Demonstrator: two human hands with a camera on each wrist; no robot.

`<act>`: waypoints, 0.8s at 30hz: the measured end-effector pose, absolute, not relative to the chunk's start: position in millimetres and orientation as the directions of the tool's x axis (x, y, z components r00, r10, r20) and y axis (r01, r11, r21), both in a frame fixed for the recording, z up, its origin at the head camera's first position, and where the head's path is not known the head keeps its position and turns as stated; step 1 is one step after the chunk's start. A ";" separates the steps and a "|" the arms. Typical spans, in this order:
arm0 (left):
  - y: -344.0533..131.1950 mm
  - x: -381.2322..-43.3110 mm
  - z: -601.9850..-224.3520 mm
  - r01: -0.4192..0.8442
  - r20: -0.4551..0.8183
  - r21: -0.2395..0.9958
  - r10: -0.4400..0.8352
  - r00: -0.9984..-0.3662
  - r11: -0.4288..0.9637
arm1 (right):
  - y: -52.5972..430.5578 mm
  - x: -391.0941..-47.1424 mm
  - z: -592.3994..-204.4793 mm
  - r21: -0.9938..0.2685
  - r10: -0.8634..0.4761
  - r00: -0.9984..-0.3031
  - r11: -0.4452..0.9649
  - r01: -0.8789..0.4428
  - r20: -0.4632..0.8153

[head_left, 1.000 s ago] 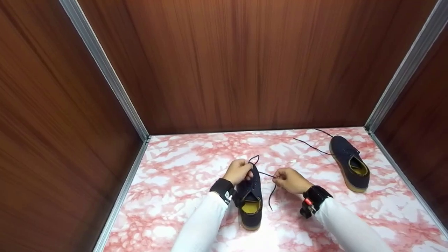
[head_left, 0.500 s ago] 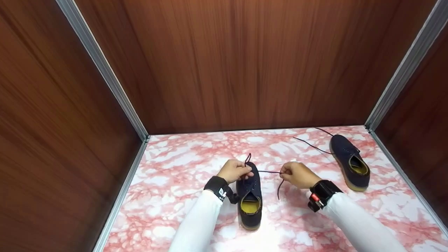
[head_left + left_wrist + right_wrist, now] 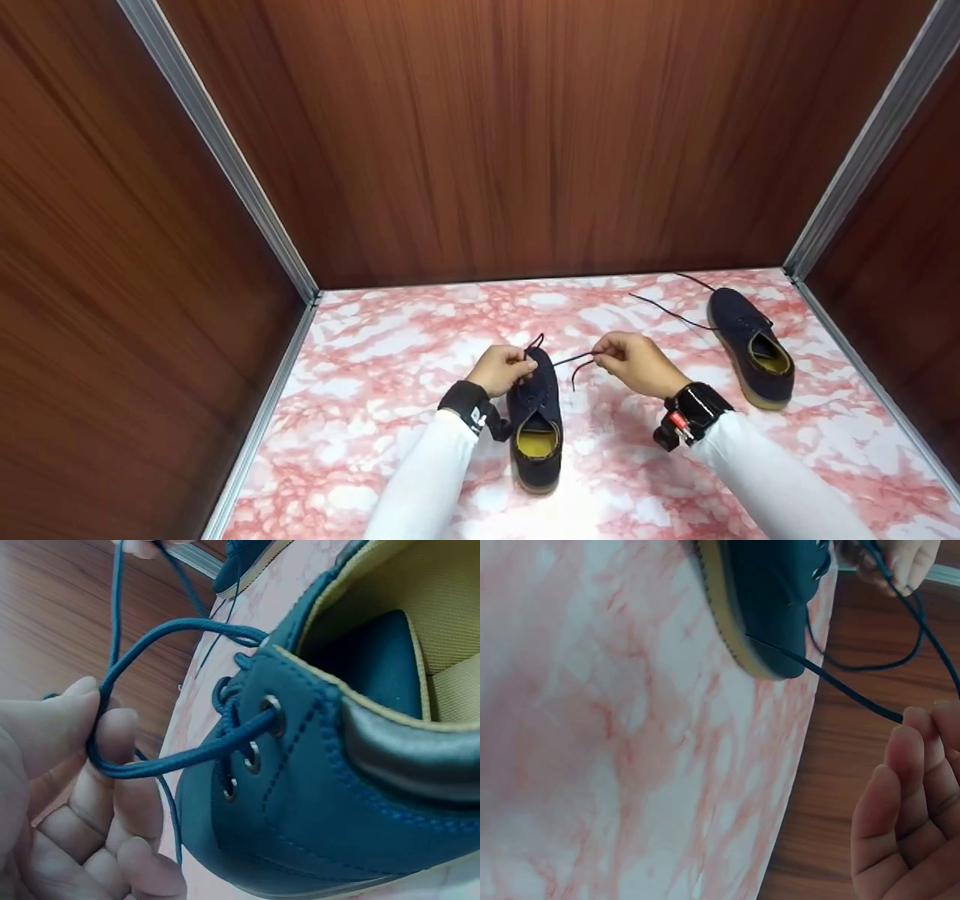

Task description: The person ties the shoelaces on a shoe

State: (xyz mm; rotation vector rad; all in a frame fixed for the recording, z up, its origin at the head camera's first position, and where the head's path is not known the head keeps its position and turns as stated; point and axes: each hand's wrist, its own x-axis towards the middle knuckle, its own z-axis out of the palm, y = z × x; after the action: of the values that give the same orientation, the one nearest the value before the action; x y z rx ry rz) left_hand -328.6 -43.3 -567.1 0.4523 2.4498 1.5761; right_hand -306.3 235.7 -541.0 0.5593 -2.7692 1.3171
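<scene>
Head view, hands (image 3: 501, 370) (image 3: 637, 365) pinching lace (image 3: 572, 358), slender shoe (image 3: 543, 411), marbled surface (image 3: 390, 360)

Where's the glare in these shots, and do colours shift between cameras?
Head view: bright glare on the pink and white marbled surface near the central dark navy lace-up shoe; left wrist: sheen on its smooth padded collar, the shoe looking teal; right wrist: dimmer and cooler.

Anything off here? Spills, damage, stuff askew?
No spill or visible damage. Mildly untidy: the far shoe sits slanted at the right, its loose laces trailing across the table. The near shoe stands straighter, its lace pinched by the left hand and right hand.
</scene>
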 end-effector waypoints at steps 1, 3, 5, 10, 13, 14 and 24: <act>-42.7 -328.3 -567.7 0.153 0.010 0.910 0.349 -0.937 0.386 | 234.6 -306.0 -539.3 -0.750 -0.305 -0.935 0.573 -0.330 0.178; -41.4 -327.7 -569.5 0.158 0.025 0.910 0.331 -0.943 0.382 | 233.0 -305.4 -536.0 -0.766 -0.302 -0.937 0.556 -0.323 0.175; -40.2 -327.3 -571.6 0.161 0.036 0.909 0.314 -0.949 0.384 | 231.6 -305.1 -532.8 -0.792 -0.306 -0.940 0.531 -0.300 0.151; -38.4 -326.9 -575.1 0.179 0.060 0.892 0.284 -0.957 0.415 | 229.4 -303.5 -524.7 -0.889 -0.333 -0.942 0.421 -0.181 0.034; -38.6 -327.1 -574.2 0.199 0.079 0.875 0.274 -0.958 0.442 | 227.6 -301.5 -519.8 -0.936 -0.360 -0.932 0.341 -0.089 -0.042; -38.9 -327.0 -573.2 0.204 0.084 0.869 0.272 -0.959 0.450 | 226.5 -300.8 -518.6 -0.947 -0.370 -0.927 0.317 -0.062 -0.063; -41.1 -324.4 -565.9 0.212 0.098 0.856 0.255 -0.962 0.471 | 205.0 -291.3 -518.7 -0.965 -0.374 -0.923 0.262 -0.013 -0.090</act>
State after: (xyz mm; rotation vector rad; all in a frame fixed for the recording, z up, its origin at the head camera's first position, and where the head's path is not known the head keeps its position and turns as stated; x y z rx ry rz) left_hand -324.4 -41.1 -565.9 0.4223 2.6566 1.5368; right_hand -291.3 205.0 -518.7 0.4322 -2.7192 2.0735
